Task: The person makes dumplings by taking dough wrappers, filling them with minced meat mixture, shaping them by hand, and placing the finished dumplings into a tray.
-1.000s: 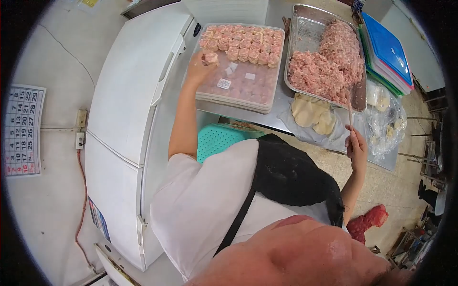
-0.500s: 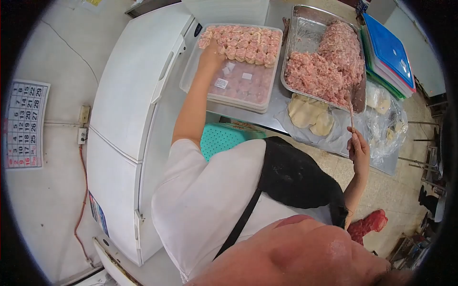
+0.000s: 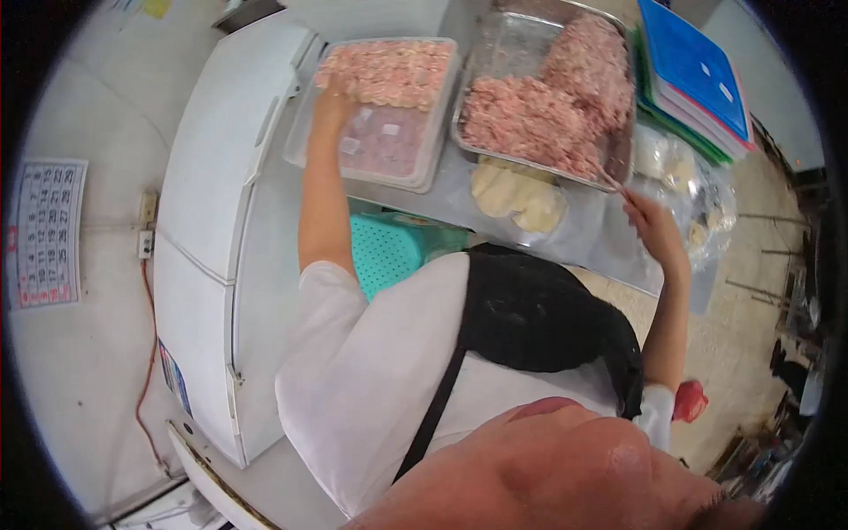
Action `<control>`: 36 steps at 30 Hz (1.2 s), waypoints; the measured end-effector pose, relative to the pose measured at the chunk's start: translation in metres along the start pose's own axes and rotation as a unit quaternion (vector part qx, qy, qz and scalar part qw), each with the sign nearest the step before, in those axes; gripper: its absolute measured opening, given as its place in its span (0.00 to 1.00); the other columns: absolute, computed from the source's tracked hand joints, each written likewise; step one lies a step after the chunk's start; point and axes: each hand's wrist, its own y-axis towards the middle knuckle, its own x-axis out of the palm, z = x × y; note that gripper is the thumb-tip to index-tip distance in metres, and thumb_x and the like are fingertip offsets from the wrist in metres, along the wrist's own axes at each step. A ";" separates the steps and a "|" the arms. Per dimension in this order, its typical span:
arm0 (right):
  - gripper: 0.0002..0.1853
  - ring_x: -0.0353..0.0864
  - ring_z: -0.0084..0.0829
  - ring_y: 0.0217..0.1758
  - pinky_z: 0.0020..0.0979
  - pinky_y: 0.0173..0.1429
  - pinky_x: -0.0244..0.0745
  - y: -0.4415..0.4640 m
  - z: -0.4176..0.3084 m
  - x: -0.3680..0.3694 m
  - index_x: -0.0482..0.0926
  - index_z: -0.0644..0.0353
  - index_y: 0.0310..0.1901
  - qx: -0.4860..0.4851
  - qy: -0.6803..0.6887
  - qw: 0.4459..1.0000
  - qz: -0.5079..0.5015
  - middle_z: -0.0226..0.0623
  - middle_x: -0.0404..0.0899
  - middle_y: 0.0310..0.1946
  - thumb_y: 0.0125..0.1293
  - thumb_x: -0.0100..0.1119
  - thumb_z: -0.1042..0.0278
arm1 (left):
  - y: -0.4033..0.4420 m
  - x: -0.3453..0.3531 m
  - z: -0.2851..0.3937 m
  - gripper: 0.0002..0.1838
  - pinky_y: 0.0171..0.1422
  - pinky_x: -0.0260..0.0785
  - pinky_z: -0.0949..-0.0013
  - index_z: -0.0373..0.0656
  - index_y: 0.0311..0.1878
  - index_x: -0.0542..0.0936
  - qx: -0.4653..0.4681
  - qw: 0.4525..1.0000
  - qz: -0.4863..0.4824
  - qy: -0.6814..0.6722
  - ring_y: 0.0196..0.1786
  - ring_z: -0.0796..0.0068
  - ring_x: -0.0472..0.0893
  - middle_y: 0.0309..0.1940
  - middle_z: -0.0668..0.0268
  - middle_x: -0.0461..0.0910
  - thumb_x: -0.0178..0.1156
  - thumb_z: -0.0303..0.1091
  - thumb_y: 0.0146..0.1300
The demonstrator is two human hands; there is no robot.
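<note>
My left hand (image 3: 330, 108) reaches over a clear plastic box (image 3: 433, 146), its fingertips blurred at the front left edge of the rows of meat dumplings (image 3: 397, 71). Whether anything is between those fingers is unclear. At the right, my right hand (image 3: 652, 223) is closed around a thin stick (image 3: 616, 185), whose far end meets the ground meat (image 3: 539, 115) at the front edge of a metal tray (image 3: 458, 132). Round pale wrappers (image 3: 517, 196) lie on plastic just in front of that tray.
Blue, pink and green lids (image 3: 698, 71) are stacked right of the tray, above a clear plastic bag (image 3: 685, 172) with pale pieces. A white refrigerator (image 3: 208, 150) stands left. Below the table edge is a turquoise perforated basket (image 3: 384, 256).
My left hand has carried a dumpling to the rows, where its fingers now blur. My right hand has risen slightly, still on the stick. The whole view has shifted, moving the table items leftward.
</note>
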 end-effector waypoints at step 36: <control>0.20 0.81 0.46 0.33 0.43 0.38 0.73 0.065 -0.002 0.004 0.82 0.60 0.31 -0.070 -0.197 0.975 -0.074 0.48 0.81 0.27 0.67 0.52 0.50 | -0.190 0.045 0.260 0.16 0.52 0.68 0.71 0.39 0.51 0.79 -0.023 0.723 -0.294 -0.625 0.47 0.70 0.77 0.45 0.62 0.79 0.58 0.37 0.65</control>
